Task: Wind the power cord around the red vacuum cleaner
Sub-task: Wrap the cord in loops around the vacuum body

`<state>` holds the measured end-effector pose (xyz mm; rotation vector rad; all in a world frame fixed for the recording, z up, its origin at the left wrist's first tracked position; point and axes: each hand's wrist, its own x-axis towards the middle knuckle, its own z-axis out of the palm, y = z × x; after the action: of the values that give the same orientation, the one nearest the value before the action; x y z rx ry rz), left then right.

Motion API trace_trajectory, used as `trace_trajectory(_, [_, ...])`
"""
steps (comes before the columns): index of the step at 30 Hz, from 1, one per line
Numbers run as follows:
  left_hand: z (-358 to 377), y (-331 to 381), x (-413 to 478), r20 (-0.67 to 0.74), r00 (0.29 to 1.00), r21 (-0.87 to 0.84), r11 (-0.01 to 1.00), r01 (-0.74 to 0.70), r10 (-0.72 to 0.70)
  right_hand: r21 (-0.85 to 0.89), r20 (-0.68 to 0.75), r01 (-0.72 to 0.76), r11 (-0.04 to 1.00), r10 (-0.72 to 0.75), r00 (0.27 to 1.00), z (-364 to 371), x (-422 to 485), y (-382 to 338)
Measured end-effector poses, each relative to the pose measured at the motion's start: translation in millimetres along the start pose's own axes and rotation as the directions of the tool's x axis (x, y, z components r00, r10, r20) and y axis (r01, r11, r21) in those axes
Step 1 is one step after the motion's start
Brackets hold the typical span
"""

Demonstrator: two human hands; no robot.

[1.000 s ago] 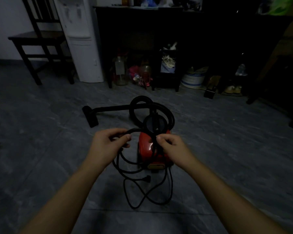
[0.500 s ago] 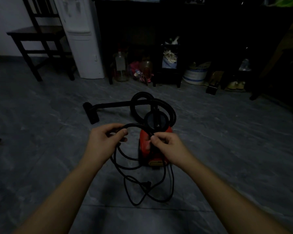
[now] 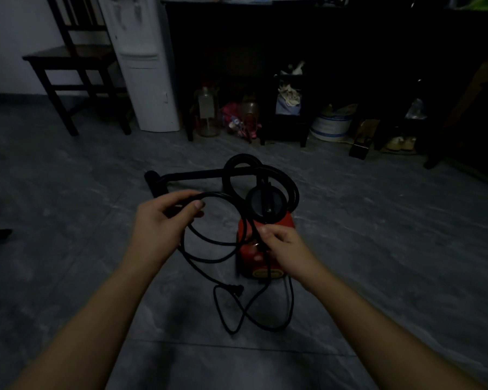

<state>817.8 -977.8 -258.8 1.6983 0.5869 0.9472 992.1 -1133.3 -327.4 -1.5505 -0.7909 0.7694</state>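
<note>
Red vacuum cleaner (image 3: 265,249) sits on the floor (image 3: 68,220) at frame centre. Your left hand (image 3: 159,225) has its grip closed on power cord (image 3: 209,257) loops at 9 o'clock of it. Your right hand (image 3: 286,247) pinches the cord over its top. Plug (image 3: 237,289) lies at 6 o'clock.

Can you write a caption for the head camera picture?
Both hands hold the black cord over the red vacuum.

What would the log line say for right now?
left hand: holds cord loop | right hand: pinches cord | vacuum: on floor | plug: loose
</note>
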Motion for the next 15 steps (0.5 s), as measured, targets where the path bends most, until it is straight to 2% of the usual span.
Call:
trace_trajectory(4, [-8.7,6.7,4.5,-0.014,1.000,-0.065,0.998,0.009,-0.010,-0.003,0.033,-0.037,0.999,0.037,0.999,-3.1,2.3,6.9])
trace_trajectory(8, [-11.4,12.5,5.8,0.007,1.000,-0.138,0.990,0.031,-0.030,-0.159,0.035,-0.035,0.987,0.041,0.999,-2.1,7.1,23.5])
trace_trajectory(15, [-0.1,21.4,2.1,0.073,0.994,-0.260,0.961,0.092,-0.076,-0.264,0.164,-0.029,0.964,0.074,0.984,14.0,4.3,38.1])
